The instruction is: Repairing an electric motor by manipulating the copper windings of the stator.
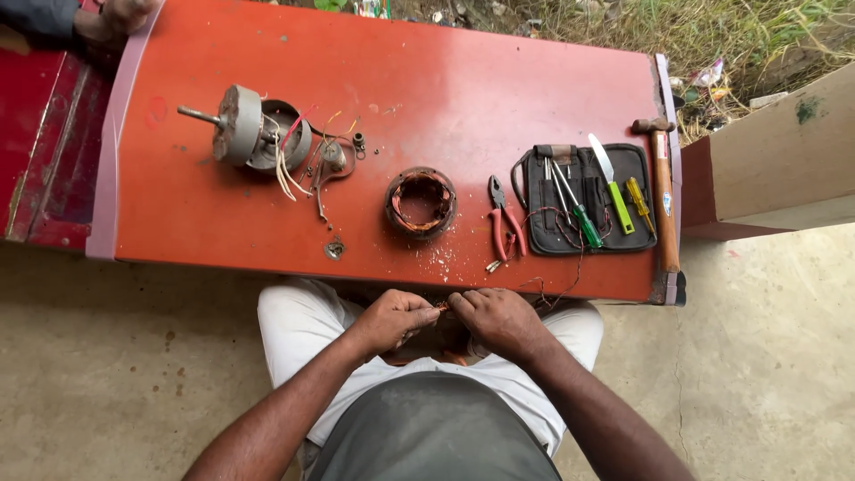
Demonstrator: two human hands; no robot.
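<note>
you are sitting at the near long edge of a red-orange table (pixel 499 80), its top glossy and scuffed, with pale lilac trim showing at both short ends. around it, rough grey concrete floor (pixel 116 365) is showing, and dry grass (pixel 712 36) is lying beyond the far edge.

on the left part of the top, a dull grey metal motor housing (pixel 245 132) is lying on its side, round and drum-shaped, its shaft pointing left and loose coloured wires trailing to its right. right of centre, a flat black fabric tool pouch (pixel 583 200) is lying open, carrying screwdrivers with green and yellow handles. a wooden-handled hammer (pixel 663 200) is lying just beside the pouch along the right edge. near the middle, a ring-shaped stator core (pixel 420 202) is resting flat, dark outside and copper-red inside, with fine crumbs scattered in front of it. red-handled pliers (pixel 504 223) are lying between the stator and the pouch.

your left hand (pixel 392 321) and right hand (pixel 499 319) are meeting over your lap, just below the table edge. both are curled closed, fingertips pinching a small tuft of thin copper wire (pixel 441 305) between them; it is too small to describe further.
</note>
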